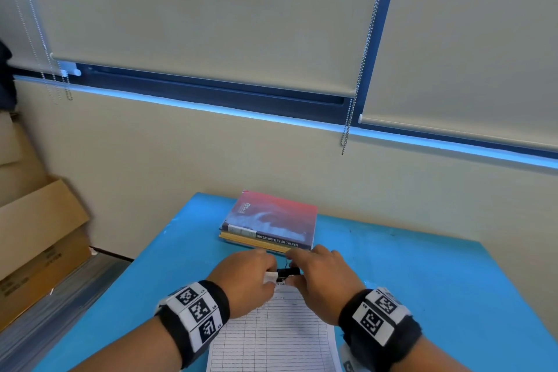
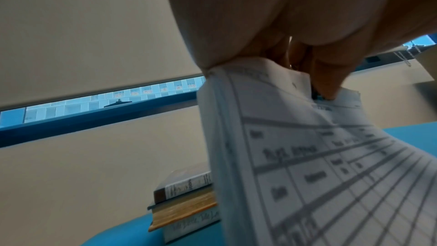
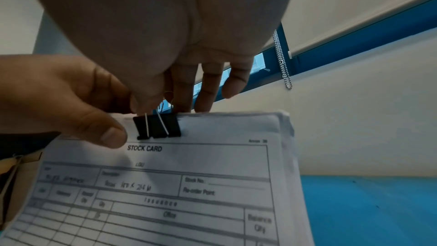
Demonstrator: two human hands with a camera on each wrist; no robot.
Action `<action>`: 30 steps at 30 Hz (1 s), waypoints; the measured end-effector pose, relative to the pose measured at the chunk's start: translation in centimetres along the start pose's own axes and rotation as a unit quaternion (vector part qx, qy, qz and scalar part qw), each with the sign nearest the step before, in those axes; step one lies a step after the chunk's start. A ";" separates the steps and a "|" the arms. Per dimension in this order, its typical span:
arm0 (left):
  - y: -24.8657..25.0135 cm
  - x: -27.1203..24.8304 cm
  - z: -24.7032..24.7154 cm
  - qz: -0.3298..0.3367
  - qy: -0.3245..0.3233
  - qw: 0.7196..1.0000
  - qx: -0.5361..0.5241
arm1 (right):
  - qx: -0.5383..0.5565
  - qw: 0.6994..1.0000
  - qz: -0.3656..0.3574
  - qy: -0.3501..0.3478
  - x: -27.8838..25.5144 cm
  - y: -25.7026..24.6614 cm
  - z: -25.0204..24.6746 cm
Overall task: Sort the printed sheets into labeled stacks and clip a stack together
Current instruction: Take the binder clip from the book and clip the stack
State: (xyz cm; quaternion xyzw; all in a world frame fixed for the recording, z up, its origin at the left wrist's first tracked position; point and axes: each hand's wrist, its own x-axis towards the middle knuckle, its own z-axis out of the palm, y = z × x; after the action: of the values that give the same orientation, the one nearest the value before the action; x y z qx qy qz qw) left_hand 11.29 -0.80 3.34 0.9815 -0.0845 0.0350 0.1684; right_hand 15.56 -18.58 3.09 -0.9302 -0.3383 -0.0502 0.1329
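Note:
A stack of printed "STOCK CARD" sheets (image 1: 271, 332) lies on the blue table (image 1: 422, 281), its far edge lifted between my hands. A black binder clip (image 3: 157, 126) bites the middle of that edge, one wire handle folded flat onto the top sheet. My left hand (image 1: 267, 276) pinches the stack just left of the clip, its thumb (image 3: 111, 134) on the top sheet. My right hand (image 1: 294, 269) curls over the clip (image 1: 288, 272) from behind, fingers (image 3: 210, 89) reaching down the back of the stack at the rear wire handle. In the left wrist view the sheets (image 2: 331, 175) curve down from the pinch.
Two or three stacked books (image 1: 268, 220) lie just beyond the hands against the wall, also seen as books (image 2: 187, 199) in the left wrist view. Cardboard boxes (image 1: 39, 235) stand left of the table. A bead chain (image 1: 347, 130) hangs from the roller blinds.

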 end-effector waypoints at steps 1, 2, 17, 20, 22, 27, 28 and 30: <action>0.2 0.0 -0.1 0.003 -0.007 1.000 0.007 | 0.002 1.000 -0.002 0.005 -0.1 0.0 0.3; 0.4 0.1 -0.1 0.007 -0.011 1.000 0.017 | 0.006 1.000 -0.007 0.019 -0.2 -0.1 0.4; 1.4 -0.6 0.1 0.081 0.008 0.992 0.094 | 0.010 0.991 0.060 -0.116 -0.3 0.3 1.1; 1.1 -0.5 0.1 0.070 0.005 0.993 0.099 | 0.139 0.982 0.073 -0.107 -0.5 0.5 0.1; 0.8 -0.4 0.1 0.061 0.000 0.993 0.100 | 0.241 0.963 0.088 -0.079 -0.5 0.7 -0.7; 0.6 -0.6 0.3 0.060 0.001 0.994 0.094 | 0.282 0.951 0.109 -0.067 -0.2 0.7 -1.0; 0.5 -0.6 0.3 0.061 0.001 0.994 0.093 | 0.266 0.955 0.102 -0.076 -0.3 0.6 -0.8; 0.4 -0.7 0.4 0.062 0.000 0.994 0.088 | 0.228 0.965 0.085 -0.096 -0.5 0.5 -0.4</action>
State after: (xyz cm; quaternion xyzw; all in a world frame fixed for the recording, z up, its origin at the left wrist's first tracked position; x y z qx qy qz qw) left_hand 10.58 -1.20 3.05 0.9854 -0.1416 0.0524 0.0787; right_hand 15.53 -19.37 3.31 -0.9010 -0.2719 0.1294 0.3122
